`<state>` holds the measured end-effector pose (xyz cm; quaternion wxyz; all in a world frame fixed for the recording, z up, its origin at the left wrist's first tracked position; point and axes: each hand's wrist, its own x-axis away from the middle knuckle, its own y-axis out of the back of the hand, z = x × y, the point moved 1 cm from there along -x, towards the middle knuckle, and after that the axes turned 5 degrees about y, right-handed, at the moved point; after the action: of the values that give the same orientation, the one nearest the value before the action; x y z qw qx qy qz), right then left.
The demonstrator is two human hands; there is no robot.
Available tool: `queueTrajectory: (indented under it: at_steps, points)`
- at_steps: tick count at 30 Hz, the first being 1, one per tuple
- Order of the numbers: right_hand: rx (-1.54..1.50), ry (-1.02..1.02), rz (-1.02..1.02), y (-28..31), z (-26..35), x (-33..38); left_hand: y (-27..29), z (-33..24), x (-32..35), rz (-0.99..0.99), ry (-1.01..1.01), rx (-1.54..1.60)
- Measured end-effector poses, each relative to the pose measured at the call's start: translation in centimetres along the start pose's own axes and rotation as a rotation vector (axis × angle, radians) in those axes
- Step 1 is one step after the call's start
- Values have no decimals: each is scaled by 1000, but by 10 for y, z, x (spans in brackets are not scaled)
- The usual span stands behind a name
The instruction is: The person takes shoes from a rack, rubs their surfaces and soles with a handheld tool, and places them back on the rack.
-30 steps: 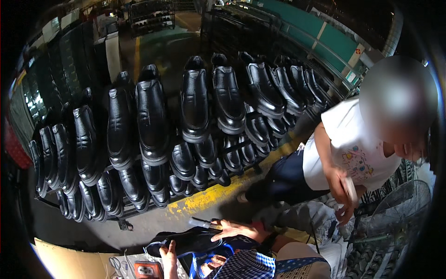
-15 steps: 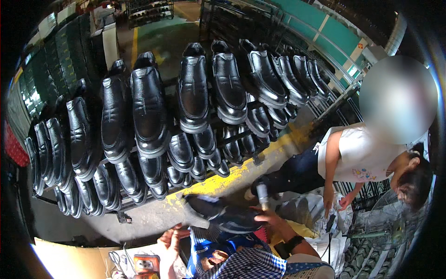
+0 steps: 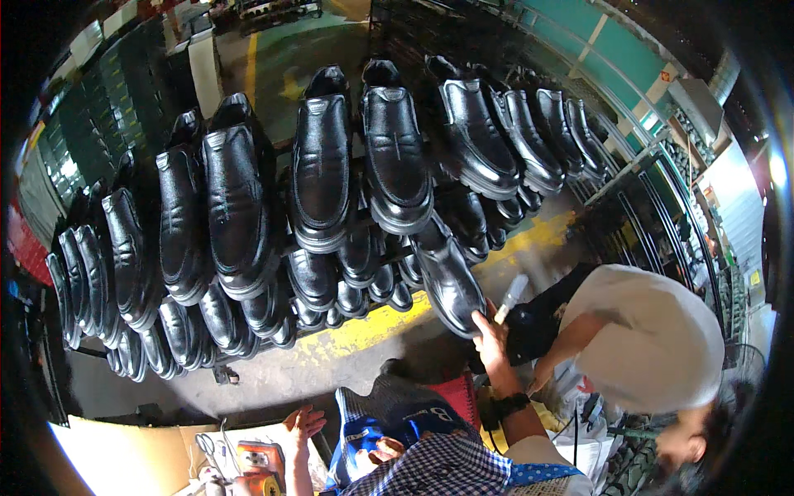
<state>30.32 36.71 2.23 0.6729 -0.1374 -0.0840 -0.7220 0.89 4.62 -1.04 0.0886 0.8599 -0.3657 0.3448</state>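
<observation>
My right hand (image 3: 492,341) grips a black leather slip-on shoe (image 3: 448,279) by its toe end. The shoe is held out toward the rack, its heel end beside the lower row of shoes; whether it rests on the rack I cannot tell. From the same hand juts a pale, tube-like thing (image 3: 513,296), blurred, its kind unclear. Low at the left, my left hand (image 3: 306,422) is open, fingers apart and holding nothing, above a cardboard box. A blue checked apron (image 3: 413,463) covers my front.
A long rack ahead carries rows of black shoes (image 3: 318,169) on upper and lower levels. Scissors (image 3: 205,445) and an orange-and-grey device (image 3: 260,459) lie in the cardboard box (image 3: 124,455). At the right, another person in a white shirt (image 3: 645,339) bends over close by.
My right hand has carried the shoe from in front of my body up and forward to the rack. My left hand has dropped slightly and its fingers spread. The other person has bent down.
</observation>
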Motion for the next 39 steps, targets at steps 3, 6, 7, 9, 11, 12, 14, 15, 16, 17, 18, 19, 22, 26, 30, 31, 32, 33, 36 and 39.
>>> queueTrajectory:
  at_steps: [3, 6, 7, 9, 11, 12, 14, 15, 16, 17, 18, 19, 22, 26, 30, 31, 32, 33, 36, 39]
  points:
    - [-151, 131, 71, -25, -7, -40, -8, 3, -5, -9, 32, 34]
    - [-81, 28, 40, -70, 22, -50, -7, 9, -1, -89, 51, 49]
    - [-98, 55, 38, -80, 18, -63, -8, 11, -1, -123, 63, 56]
    - [-93, 70, 42, -103, 20, -78, -9, 18, 3, -166, 90, 71]
    - [-2, -104, 32, -118, 20, -98, -14, 21, 0, -185, 122, 80]
    - [132, -13, 8, -129, 12, -105, -15, 23, 0, -189, 143, 85]
    - [249, 54, -8, -122, 3, -118, -18, 27, 0, -193, 166, 90]
    - [318, 68, -60, -128, 9, -106, -16, 29, 3, -210, 142, 111]
    - [45, 199, -164, -121, -6, -112, -20, 30, 2, -201, 115, 128]
    - [-39, 277, -273, -104, -16, -119, -23, 30, -1, -199, 114, 130]
    - [-66, 599, -337, -79, -29, -141, -27, 29, -5, -179, 96, 136]
    - [-87, 459, -406, -58, -38, -157, -30, 29, -7, -168, 79, 143]
    - [-125, 150, -486, -59, 3, -161, -29, 37, -6, -226, 124, 116]
    - [-148, -69, -336, -70, 41, -168, -31, 44, -9, -202, 99, 116]
    - [-250, -211, -207, -70, 42, -177, -39, 48, -18, -229, 123, 145]
    - [-284, -195, -181, -69, 42, -178, -40, 50, -19, -220, 104, 141]
    - [-275, -200, -154, -66, 40, -182, -41, 51, -20, -212, 85, 137]
    - [-247, -248, -157, -65, 42, -184, -47, 47, -16, -221, 89, 143]
    - [-219, -291, -198, -61, 42, -181, -58, 46, -7, -234, 66, 175]
    - [-302, -331, -249, -62, 24, -162, -35, 67, -8, -254, 162, 121]
